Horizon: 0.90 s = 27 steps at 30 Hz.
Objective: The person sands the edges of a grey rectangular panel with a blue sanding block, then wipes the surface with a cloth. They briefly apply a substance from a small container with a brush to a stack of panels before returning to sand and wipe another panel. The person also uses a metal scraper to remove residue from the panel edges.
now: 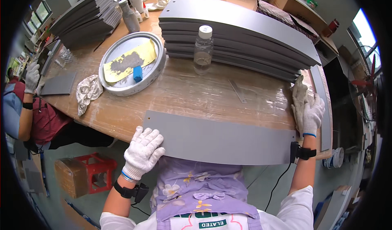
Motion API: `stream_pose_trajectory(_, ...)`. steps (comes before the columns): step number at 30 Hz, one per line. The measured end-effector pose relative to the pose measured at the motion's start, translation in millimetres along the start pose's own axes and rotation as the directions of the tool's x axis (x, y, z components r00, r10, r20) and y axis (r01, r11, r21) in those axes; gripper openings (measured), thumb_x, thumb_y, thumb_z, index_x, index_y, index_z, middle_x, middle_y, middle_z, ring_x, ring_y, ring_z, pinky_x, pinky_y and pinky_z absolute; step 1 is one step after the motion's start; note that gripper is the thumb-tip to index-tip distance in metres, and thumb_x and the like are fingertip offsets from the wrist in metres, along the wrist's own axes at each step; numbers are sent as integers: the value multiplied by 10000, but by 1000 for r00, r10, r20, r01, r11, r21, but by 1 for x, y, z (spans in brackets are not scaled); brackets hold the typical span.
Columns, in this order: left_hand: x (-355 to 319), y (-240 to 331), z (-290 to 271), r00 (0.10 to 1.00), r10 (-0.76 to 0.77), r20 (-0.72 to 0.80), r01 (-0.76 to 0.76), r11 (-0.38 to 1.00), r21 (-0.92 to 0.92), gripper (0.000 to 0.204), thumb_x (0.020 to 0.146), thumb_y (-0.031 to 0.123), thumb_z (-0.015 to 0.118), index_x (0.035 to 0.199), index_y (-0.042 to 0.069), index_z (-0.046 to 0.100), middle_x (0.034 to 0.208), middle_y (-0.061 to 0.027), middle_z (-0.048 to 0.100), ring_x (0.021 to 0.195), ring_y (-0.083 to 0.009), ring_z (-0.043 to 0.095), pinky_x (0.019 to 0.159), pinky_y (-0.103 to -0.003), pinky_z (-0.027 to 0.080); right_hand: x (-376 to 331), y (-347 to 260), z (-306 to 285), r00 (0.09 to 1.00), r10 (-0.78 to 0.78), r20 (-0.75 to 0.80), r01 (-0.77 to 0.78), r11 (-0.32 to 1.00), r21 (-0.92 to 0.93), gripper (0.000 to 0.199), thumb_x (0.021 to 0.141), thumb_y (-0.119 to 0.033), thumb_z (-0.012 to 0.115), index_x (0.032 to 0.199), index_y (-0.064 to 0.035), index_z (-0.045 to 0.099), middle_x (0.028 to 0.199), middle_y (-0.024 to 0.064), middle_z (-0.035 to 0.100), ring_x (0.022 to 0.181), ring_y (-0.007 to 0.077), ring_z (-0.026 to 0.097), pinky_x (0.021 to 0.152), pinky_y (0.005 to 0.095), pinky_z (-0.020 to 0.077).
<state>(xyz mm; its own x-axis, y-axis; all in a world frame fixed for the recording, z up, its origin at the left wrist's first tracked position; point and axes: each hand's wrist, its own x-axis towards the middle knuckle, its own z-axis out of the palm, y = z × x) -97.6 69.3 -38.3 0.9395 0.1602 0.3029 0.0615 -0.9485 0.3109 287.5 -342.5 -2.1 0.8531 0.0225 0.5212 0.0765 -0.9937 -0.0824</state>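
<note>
A long grey panel (220, 140) lies along the near edge of the table, with a small hole near each end. My left hand (143, 150), in a white knit glove, rests flat on its left end, fingers stretched out. Beyond the panel's right end, my right hand (313, 115), gloved too, closes on the side of a crumpled off-white rag (299, 101); part of its grip is hidden. A thin flat metal blade (237, 92) lies on the table beyond the panel.
Stacked grey panels (237, 34) stand at the back, behind a clear bottle (203, 52). A round lid (122, 92) carries yellow sandpaper (149, 52) with grey putty and a blue block (137, 73). Left are another rag (89, 93), a second stack (83, 19) and a co-worker's gloved hand (32, 77).
</note>
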Motion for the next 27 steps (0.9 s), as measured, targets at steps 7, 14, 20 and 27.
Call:
stream_pose_trajectory(7,54,15,-8,964,-262,-50,207,852,-481,514,875,243,711,1293,-9,553,1259,-174,602,1216,-289,551,1082,-405,377,9,37,23,835,54,547,-38,998,-39,973,824,-520,636,1542,-88,142,1566,238,171,1429,408,231,1150,444,285)
stream_pose_trajectory(14,170,23,8,917,-398,-32,244,622,-744,889,815,293,791,1493,34,279,1438,-240,411,1339,-336,423,1096,-446,367,13,107,16,972,195,130,-234,835,499,379,923,-88,550,1287,20,546,1210,168,619,1111,296,604,977,355,487)
stream_pose_trajectory(20,251,20,40,876,-461,-140,320,773,-548,1005,776,335,818,1505,1,211,1471,-259,347,1347,-351,394,1094,-413,358,-10,224,-134,842,124,524,-539,164,826,322,954,-40,520,1268,20,551,1196,122,619,1076,205,612,962,308,496)
stream_pose_trajectory(27,287,16,80,823,-533,-196,262,663,-701,1053,683,336,858,1464,45,216,1295,-203,542,1192,-310,539,1018,-376,432,-83,197,-195,839,122,530,-362,852,377,350,773,74,471,1084,15,620,989,94,600,935,206,590,872,268,459)
